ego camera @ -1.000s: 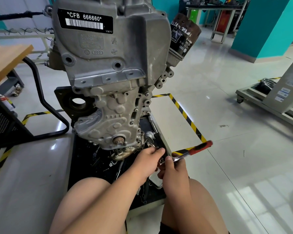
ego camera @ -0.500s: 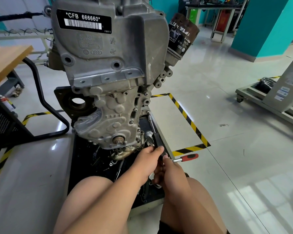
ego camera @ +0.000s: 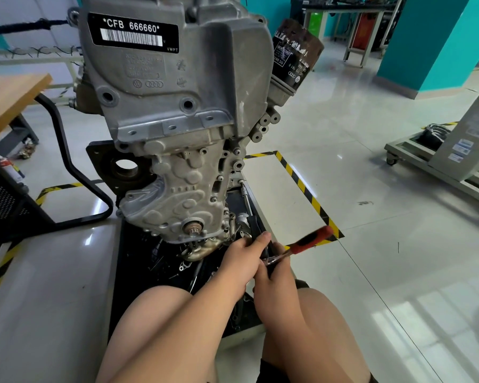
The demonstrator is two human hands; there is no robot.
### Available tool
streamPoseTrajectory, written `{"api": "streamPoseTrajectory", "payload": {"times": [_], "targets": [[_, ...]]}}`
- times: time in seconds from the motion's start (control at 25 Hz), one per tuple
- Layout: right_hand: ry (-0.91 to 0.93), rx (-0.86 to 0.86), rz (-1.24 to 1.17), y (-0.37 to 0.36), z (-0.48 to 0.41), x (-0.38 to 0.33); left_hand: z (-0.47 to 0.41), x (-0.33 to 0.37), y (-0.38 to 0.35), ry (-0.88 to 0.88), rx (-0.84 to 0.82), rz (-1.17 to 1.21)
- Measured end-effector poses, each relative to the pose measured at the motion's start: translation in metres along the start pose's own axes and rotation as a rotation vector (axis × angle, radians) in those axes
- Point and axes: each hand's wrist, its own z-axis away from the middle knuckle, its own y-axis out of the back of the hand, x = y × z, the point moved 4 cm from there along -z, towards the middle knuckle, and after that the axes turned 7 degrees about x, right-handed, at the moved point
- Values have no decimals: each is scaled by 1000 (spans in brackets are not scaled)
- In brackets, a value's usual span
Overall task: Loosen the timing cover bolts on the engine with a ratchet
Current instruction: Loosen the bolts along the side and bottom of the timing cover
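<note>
Bench (ego camera: 11, 98): wooden top, far left.
Engine (ego camera: 183, 78): upright, centre; timing cover (ego camera: 177, 194) on its lower near face.
Left hand (ego camera: 242, 262): at the cover's lower right corner, thumb up; fingers hidden, grip cannot be told.
Right hand (ego camera: 278, 277): touching the left hand, fingers curled round the ratchet (ego camera: 309, 241) shank.
Ratchet: red handle angled far-right, over striped floor tape (ego camera: 296, 175).

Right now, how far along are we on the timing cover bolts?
Done: nothing I can confirm; the timing cover sits on the engine. In hand: right hand grips the ratchet, left hand holds its head at the lower corner. Left: seated edge bolts.
</note>
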Motion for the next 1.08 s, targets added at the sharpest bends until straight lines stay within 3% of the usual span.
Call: {"api": "streamPoseTrajectory", "payload": {"times": [0.24, 0.36, 0.44, 0.56, 0.68, 0.92, 1.08], "targets": [[-352, 24, -271, 2, -10, 10, -1, -5, -2, 147, -66, 56], [-396, -7, -391, 2, -10, 9, -2, -7, -2, 110, -64, 58], [-301, 27, -308, 4, -8, 7, -3, -7, -1, 66, -42, 73], [-7, 11, -3, 4, -2, 2, -4, -7, 0, 21, 6, 64], [73, -30, 49, -3, 2, 3, -3, -5, 5, 17, 60, 10], [-367, -45, -388, -2, -11, 12, 3, -4, -3, 140, -79, 20], [-370, -57, -436, 2, -10, 8, 3, -6, -3, 70, -79, 41]]}}
